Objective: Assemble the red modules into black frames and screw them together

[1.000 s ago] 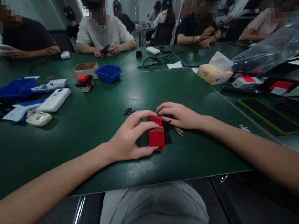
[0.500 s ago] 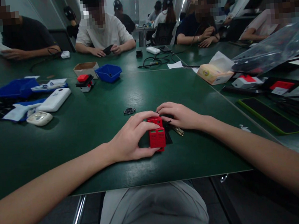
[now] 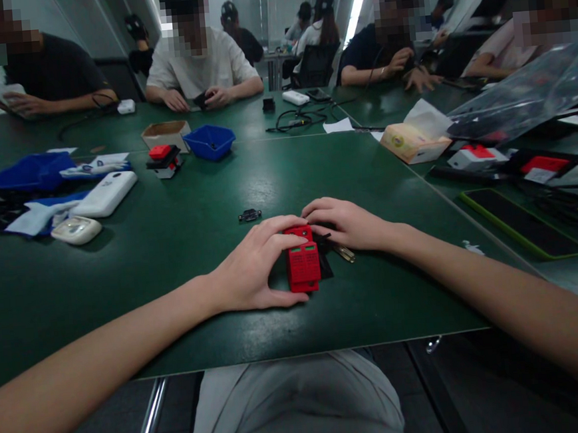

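1. Dropping since half a second ago, the thumb of the left hand (image 3: 245,266) is now lying just below the lower edge of the one red block (image 3: 304,262); the block's front part is sitting slightly higher, and more of its lower rim is showing.
2. Left fingers are resting over the block's upper end, apart from the thumb; whether they are gripping, I cannot tell.
3. Right hand (image 3: 352,221) is curling near the block's upper right; its fingertips are partly hiding, so I cannot tell whether they are holding anything.
4. That block, showing two green windows, is sitting on the bench (image 3: 266,178) between the hands.
5. One brass-coloured piece (image 3: 346,255) is lying below the right hand; one small black part (image 3: 249,215) is lying beyond the left.
6. Two blue trays (image 3: 210,146) and one tissue box (image 3: 411,147) are standing farther off.
7. Opposite, one co-worker's hand (image 3: 421,79) is now spreading open.
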Available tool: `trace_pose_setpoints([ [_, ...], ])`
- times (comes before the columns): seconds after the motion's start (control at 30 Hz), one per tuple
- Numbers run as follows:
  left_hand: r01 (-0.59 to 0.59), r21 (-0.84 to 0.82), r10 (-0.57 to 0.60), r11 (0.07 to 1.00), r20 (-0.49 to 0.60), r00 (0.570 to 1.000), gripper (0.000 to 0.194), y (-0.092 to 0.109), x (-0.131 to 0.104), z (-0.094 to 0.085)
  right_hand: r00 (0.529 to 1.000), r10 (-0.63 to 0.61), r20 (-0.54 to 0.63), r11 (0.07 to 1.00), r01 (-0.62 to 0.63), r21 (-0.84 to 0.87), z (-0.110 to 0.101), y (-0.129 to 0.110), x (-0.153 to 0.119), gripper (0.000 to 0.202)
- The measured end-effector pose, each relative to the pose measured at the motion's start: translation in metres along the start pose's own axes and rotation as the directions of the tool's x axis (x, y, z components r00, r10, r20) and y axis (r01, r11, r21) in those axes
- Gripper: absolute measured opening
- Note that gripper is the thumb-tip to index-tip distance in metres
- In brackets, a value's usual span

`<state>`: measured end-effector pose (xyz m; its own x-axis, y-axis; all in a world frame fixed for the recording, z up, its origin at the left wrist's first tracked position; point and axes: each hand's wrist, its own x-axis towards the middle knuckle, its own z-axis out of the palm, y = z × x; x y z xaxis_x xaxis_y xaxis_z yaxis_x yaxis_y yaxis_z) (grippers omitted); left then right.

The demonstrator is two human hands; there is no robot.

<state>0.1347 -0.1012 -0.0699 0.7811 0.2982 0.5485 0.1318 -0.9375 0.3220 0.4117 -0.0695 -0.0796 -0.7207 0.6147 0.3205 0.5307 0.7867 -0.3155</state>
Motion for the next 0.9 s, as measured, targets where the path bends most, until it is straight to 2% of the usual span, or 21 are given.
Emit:
trace_pose_setpoints([
  [0.5, -0.029, -0.002, 0.029, 1.0, 0.006, 1.0, 0.081, -0.0009, -0.0012, 0.0002, 1.0, -0.003, 0.014, 1.0, 0.003, 0.008, -0.0016, -0.0004, 0.0001, 0.023],
  [0.9, -0.039, -0.001, 0.039, 0.999, -0.004, 0.999, 0.082, -0.003, -0.0009, 0.0017, 1.0, -0.02, -0.024, 0.998, 0.021, 0.057, 0.0001, -0.0009, -0.0001, 0.023],
])
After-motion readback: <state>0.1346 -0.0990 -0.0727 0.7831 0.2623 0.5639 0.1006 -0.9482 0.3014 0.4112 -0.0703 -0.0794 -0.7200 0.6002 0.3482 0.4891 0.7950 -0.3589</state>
